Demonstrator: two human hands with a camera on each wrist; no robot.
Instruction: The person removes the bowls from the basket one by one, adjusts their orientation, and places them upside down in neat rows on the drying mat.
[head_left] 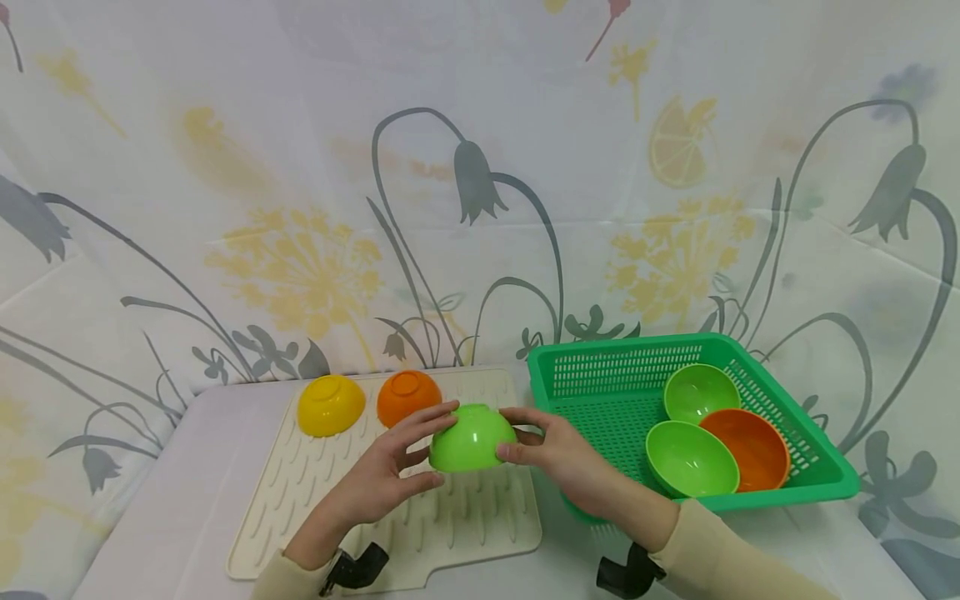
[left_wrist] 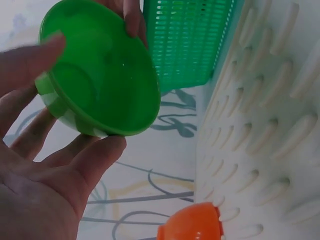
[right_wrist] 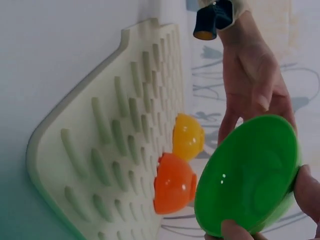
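A light green bowl (head_left: 472, 439) is held bottom up above the front of the cream ribbed drying mat (head_left: 480, 533). My right hand (head_left: 566, 458) grips its right side, the thumb on the outer wall; the right wrist view shows fingertips (right_wrist: 235, 232) at the rim. At the bowl's left side is my left hand (head_left: 382, 475), its fingers stretched along the outside and the thumb low beside the rim. The bowl's hollow (left_wrist: 100, 85) faces the left wrist camera. Behind it, an orange bowl (head_left: 407, 397) and a yellow bowl (head_left: 331, 406) sit upside down on the mat.
On the right stands a green plastic basket (head_left: 585, 358) with slotted walls. Inside it, two green bowls (head_left: 692, 458) and an orange bowl (head_left: 750, 450) lie bunched towards the right. A flower-patterned cloth (head_left: 480, 250) hangs close behind the mat and basket.
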